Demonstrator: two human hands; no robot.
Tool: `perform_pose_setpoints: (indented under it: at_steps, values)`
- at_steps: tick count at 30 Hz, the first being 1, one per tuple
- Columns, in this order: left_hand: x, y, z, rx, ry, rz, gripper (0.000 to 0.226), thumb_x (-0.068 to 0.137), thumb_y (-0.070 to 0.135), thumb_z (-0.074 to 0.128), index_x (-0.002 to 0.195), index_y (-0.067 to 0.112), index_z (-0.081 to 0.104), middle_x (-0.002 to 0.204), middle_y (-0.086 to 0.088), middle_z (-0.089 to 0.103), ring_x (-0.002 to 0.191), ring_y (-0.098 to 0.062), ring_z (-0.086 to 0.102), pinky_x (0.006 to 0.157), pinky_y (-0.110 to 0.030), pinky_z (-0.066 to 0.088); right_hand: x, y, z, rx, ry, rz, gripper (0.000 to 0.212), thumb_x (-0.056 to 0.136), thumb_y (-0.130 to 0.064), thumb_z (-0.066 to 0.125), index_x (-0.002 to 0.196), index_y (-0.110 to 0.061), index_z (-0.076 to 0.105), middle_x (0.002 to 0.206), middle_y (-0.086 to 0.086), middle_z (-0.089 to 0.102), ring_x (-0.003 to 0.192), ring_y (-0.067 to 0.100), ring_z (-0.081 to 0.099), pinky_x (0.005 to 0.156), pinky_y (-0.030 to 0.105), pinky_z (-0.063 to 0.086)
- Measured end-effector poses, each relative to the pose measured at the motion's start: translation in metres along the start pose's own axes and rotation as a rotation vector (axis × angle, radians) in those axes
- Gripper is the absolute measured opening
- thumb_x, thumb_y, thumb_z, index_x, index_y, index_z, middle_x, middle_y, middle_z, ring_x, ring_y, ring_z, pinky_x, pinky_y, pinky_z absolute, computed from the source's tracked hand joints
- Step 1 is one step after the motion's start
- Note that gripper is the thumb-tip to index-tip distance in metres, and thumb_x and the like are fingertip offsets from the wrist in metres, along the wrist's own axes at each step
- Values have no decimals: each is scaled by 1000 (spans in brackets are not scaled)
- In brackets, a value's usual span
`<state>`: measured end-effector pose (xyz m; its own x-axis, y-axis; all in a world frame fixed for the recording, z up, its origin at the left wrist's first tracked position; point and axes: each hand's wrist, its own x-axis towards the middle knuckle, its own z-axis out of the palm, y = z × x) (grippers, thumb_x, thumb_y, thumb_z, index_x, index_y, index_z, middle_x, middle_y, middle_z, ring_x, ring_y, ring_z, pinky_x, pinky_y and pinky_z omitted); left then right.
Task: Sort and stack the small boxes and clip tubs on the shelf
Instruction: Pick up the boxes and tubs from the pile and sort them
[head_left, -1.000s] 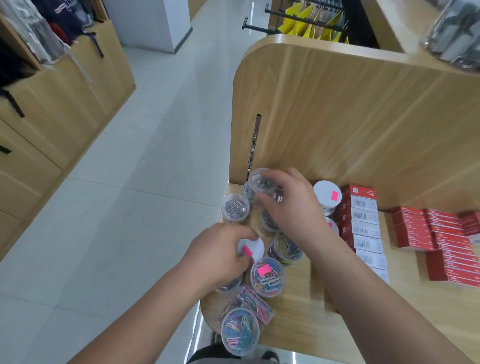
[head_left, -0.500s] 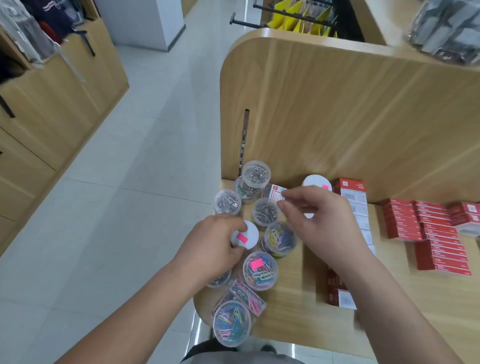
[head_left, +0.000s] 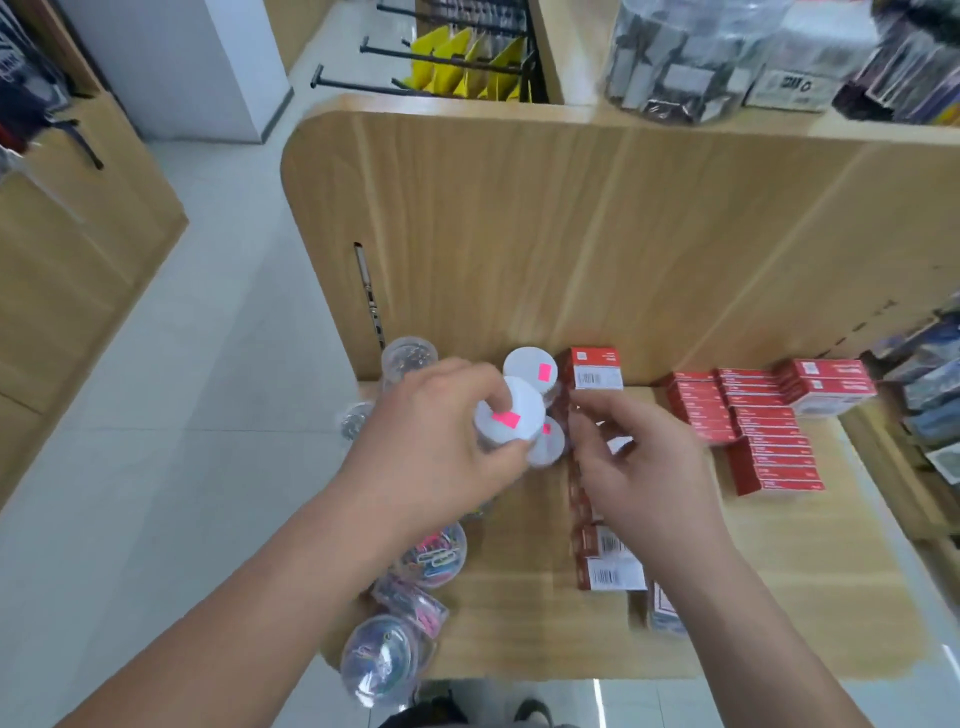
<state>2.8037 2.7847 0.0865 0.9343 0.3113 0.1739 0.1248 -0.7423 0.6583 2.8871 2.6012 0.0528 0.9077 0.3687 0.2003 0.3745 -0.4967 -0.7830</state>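
The left hand (head_left: 436, 452) has its fingers (head_left: 491, 400) and thumb wrapped round the wall of a white-lidded clip tub (head_left: 511, 415). It holds the tub raised at mid-frame with the pink-stickered lid turned up toward the camera. The tub is just in front of two matching tubs (head_left: 530, 366) standing by the back panel (head_left: 571, 234), so it is probably meant to go with its own kind. The right hand (head_left: 639, 467) hovers with curled fingers over the row of red boxes (head_left: 597, 369) that runs down the centre. Something pale shows between its fingers, but blur hides whether they pinch it. More red stacks (head_left: 758, 421) sit squared up at right. The coloured-clip tubs (head_left: 434, 556) lie loose at the lower-left edge of the shelf (head_left: 519, 639), apparently unsorted.
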Motion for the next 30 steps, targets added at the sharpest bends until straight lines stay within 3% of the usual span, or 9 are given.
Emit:
perform_pose_setpoints:
  at_steps: [5, 8, 11, 16, 18, 22, 27, 30]
  values:
    - [21, -8, 67, 158, -178, 23, 19, 77, 38, 72, 92, 30, 64, 104, 9, 63, 101, -17, 62, 76, -35, 50, -2, 15, -22, -81, 12, 23, 14, 90, -27, 73, 104, -27, 75, 94, -18, 70, 84, 6, 65, 70, 39, 55]
    - [20, -15, 78, 205, -145, 53, 18, 81, 37, 71, 97, 30, 64, 108, 10, 66, 100, -17, 64, 70, -32, 48, 0, 20, -25, -167, -47, -9, 13, 89, -28, 75, 101, -26, 76, 92, -18, 69, 86, 9, 64, 72, 35, 53]
    - [19, -20, 76, 211, -90, 72, 18, 79, 38, 71, 94, 29, 66, 107, 11, 68, 99, -18, 65, 73, -35, 52, 8, 21, -18, -313, -45, -119, 15, 83, -24, 80, 98, -25, 76, 91, -14, 69, 94, 16, 63, 76, 30, 47]
    - [9, -27, 62, 86, -52, 38, 28, 79, 53, 69, 98, 32, 73, 116, 13, 65, 109, -15, 62, 87, -40, 54, 28, 27, 9, -433, -102, -345, 18, 78, -20, 82, 95, -17, 76, 102, -2, 72, 102, 28, 63, 85, 40, 52]
    - [-4, -31, 47, 65, 34, 1, 20, 84, 37, 74, 103, 29, 74, 114, 12, 66, 110, -14, 62, 90, -39, 53, 32, 29, 20, -470, -133, -401, 26, 78, -24, 80, 102, -15, 75, 114, 5, 71, 113, 34, 63, 94, 44, 52]
    - [-51, -50, 7, 92, 194, -95, 22, 86, 18, 78, 106, 27, 74, 112, 15, 67, 107, -9, 63, 91, -27, 51, 35, 32, 34, -570, -291, -439, 53, 80, -38, 78, 129, -21, 66, 143, 13, 57, 141, 38, 44, 112, 59, 38]
    - [-109, -69, -12, 74, 245, -242, 20, 86, 19, 79, 104, 26, 75, 114, 17, 66, 107, 4, 60, 89, -15, 46, 25, 36, 40, -631, -256, -411, 56, 80, -32, 82, 132, -17, 65, 147, 17, 54, 143, 37, 43, 116, 61, 32]
    - [-131, -66, -9, 63, 272, -282, 21, 89, 28, 77, 109, 29, 73, 120, 19, 63, 112, 4, 58, 94, -22, 48, 17, 22, 35, -451, -250, -397, 59, 85, -35, 74, 138, -13, 59, 148, 16, 52, 141, 36, 46, 112, 56, 40]
